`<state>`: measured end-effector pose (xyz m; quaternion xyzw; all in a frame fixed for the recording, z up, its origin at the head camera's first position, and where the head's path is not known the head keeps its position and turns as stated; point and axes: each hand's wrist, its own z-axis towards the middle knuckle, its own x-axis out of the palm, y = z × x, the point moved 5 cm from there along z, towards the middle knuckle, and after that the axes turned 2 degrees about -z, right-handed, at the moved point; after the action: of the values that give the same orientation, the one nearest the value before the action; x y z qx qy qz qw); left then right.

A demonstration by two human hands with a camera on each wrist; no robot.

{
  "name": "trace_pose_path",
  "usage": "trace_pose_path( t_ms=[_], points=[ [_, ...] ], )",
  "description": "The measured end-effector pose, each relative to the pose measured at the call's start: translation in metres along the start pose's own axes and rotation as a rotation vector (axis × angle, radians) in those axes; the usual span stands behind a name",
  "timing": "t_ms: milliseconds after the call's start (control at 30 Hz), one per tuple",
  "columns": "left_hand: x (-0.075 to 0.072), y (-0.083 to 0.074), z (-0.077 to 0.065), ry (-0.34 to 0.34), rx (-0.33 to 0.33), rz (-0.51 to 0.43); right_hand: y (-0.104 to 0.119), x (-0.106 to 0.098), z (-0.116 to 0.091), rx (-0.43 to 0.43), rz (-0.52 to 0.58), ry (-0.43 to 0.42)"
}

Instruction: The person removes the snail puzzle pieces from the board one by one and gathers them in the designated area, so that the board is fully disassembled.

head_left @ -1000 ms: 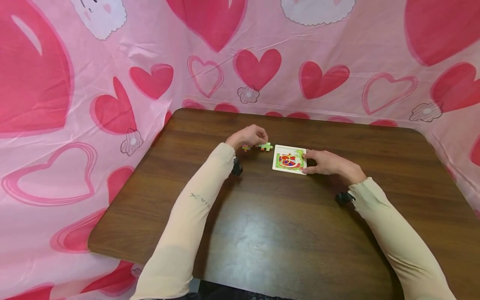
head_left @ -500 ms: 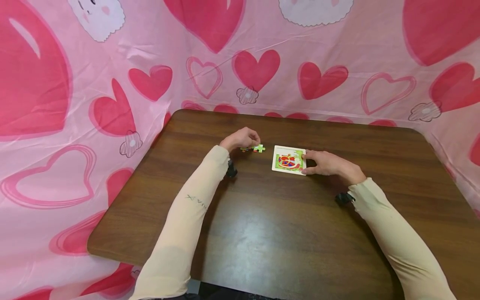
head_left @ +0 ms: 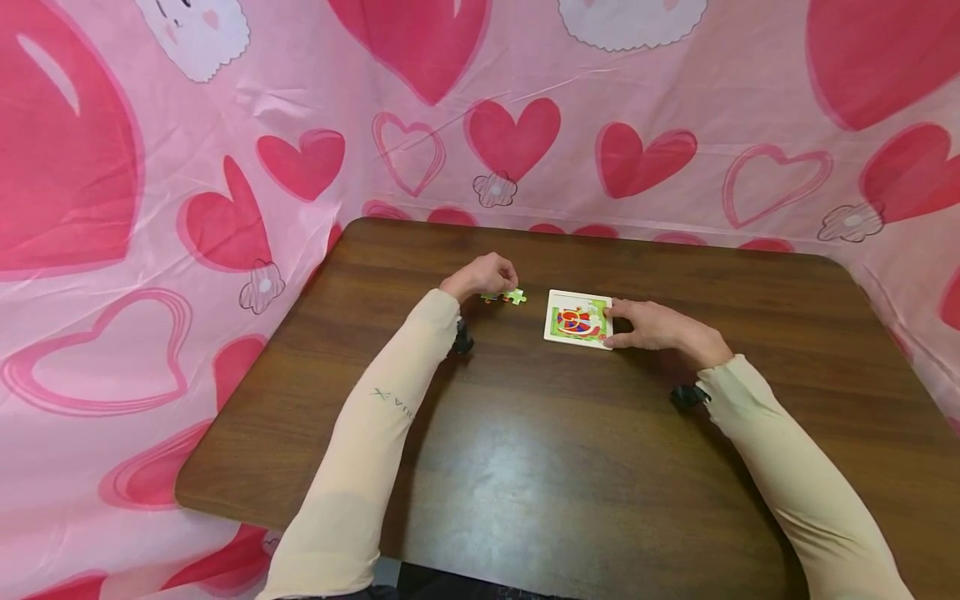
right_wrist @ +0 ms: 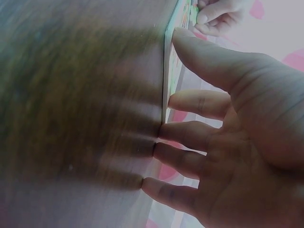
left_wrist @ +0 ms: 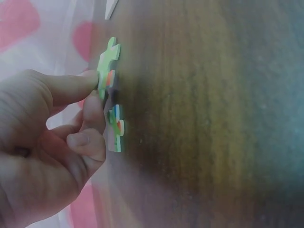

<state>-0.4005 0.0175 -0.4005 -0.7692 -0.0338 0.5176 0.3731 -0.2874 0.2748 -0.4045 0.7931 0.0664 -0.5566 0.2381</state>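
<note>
My left hand [head_left: 483,273] pinches, between thumb and index finger, a thin, flat green puzzle piece [left_wrist: 108,61] with rounded knobs, notches and a touch of orange-red. I cannot tell whether the piece touches the table. A second puzzle piece [left_wrist: 117,128], multicoloured and likewise knobbed, lies just beside it, to the left. Well to the right of both, near my right hand, the puzzle tray [head_left: 576,342] lies flat: a squarish board with rounded corners and a pale, smooth rim around a red, blue and green picture. My right hand [head_left: 654,325] is not clenched; its thumb and index finger extend to the tray's right edge, and the remaining fingertips rest on the tabletop.

The table [head_left: 525,433] has a dark brown, wood-grained top with rounded corners and a glossy reflection on the near side. Wrinkled pink cloth [head_left: 525,50], printed with red hearts and white fluffy figures, hangs along the far and left sides. Cream sleeves [head_left: 397,392] cover my arms, the left one lettered; each wrist bears a small black device [head_left: 462,337].
</note>
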Motion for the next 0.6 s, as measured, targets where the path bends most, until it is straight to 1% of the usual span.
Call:
trace_pose_path(
  t_ms=[100, 300, 433, 500, 600],
  points=[
    [-0.001, -0.002, 0.0, -0.003, -0.007, 0.021, -0.001, 0.0, 0.0, 0.002, -0.002, 0.002],
    [0.0, -0.002, -0.002, 0.014, -0.033, 0.005, -0.001, 0.0, 0.001, -0.004, 0.002, -0.003],
    [0.0, -0.005, -0.005, 0.008, -0.046, -0.042, 0.0, 0.0, 0.0, -0.006, -0.003, 0.0],
    [0.002, -0.009, -0.006, 0.017, -0.042, -0.068, 0.0, 0.0, 0.0, -0.003, 0.001, 0.003],
    [0.008, -0.014, -0.005, 0.051, -0.037, -0.13, -0.001, -0.001, 0.0, -0.005, 0.003, -0.002]
  ],
)
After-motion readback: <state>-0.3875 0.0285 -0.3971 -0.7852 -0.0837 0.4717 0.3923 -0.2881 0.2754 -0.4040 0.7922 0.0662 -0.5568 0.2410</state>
